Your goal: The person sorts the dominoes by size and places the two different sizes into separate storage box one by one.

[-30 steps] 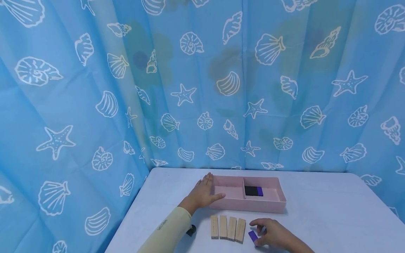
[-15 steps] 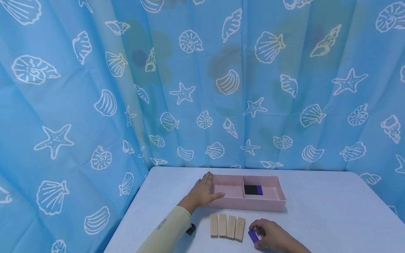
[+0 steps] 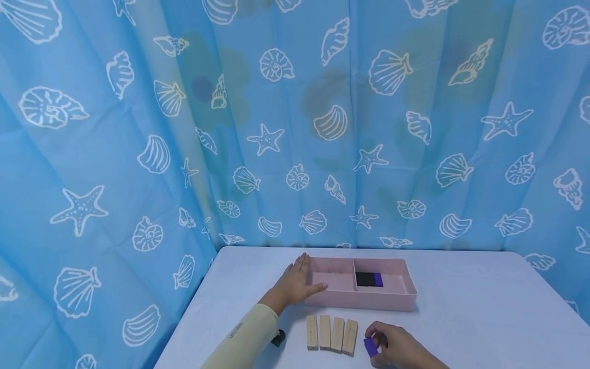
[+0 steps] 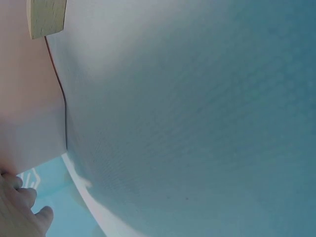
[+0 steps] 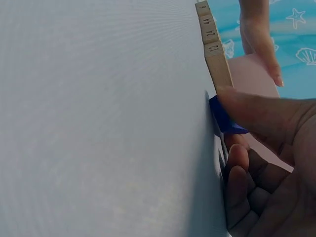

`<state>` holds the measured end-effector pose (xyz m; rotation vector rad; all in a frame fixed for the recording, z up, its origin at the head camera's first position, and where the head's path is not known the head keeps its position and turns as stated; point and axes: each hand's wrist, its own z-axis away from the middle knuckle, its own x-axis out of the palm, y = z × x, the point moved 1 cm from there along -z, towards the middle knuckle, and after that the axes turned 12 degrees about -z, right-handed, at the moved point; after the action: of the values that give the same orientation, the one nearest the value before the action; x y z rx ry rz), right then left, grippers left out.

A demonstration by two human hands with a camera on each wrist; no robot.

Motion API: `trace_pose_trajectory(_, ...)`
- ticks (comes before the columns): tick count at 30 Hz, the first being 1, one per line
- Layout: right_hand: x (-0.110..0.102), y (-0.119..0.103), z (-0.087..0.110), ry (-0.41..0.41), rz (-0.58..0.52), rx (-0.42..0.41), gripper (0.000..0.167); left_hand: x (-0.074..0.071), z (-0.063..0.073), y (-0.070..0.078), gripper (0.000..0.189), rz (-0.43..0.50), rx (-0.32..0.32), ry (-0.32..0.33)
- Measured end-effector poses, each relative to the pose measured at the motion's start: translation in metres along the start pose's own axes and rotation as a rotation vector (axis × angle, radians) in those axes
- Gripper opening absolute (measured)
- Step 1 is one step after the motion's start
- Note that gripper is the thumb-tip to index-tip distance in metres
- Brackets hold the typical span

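A pink two-compartment box [image 3: 387,301] stands on the white table. My left hand [image 3: 295,282] rests against its left end, fingers fairly straight and thumb over the front rim. In front of the box, my right hand [image 3: 394,343] pinches a small purple block [image 3: 371,347] between thumb and fingers, low over the table; the right wrist view shows the thumb on the blue-purple block [image 5: 224,117]. Left of that hand lie several plain wooden blocks [image 3: 324,332] in a row, with numbers on their ends. The box's right compartment holds black pieces [image 3: 366,279] and a purple piece [image 3: 378,279] side by side.
A small black object [image 3: 278,337] lies beside the left sleeve [image 3: 244,335]. A blue shell-print curtain [image 3: 295,128] hangs behind and left of the table [image 3: 479,307]. A divider [image 3: 355,274] splits the box.
My right hand has closed its fingers on the purple block, which now stands more tilted and slightly turned in the grasp. The left hand, the box and the wooden blocks have stayed put.
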<state>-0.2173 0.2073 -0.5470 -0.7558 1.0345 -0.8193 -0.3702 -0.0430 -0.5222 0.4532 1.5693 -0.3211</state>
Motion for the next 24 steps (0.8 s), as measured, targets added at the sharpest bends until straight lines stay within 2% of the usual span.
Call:
trace_pose_trajectory(6,-0.006,0.000,0.002,-0.016,-0.006,-0.066,0.029,0.001,0.001,0.001,0.103,0.005,0.008,0.015)
trace_pose_trajectory(13,-0.013,0.003,0.002,-0.043,-0.072,-0.074,0.029,-0.001,0.004,0.002,0.103,0.024,0.006,0.010)
trace_pose_trajectory(18,-0.021,0.001,0.000,-0.029,-0.070,-0.114,0.034,-0.002,0.006,0.003,0.103,0.024,-0.002,0.004)
trace_pose_trajectory(24,-0.043,-0.013,-0.002,0.025,-0.071,-0.180,0.036,-0.001,0.003,0.002,0.103,0.010,-0.001,0.005)
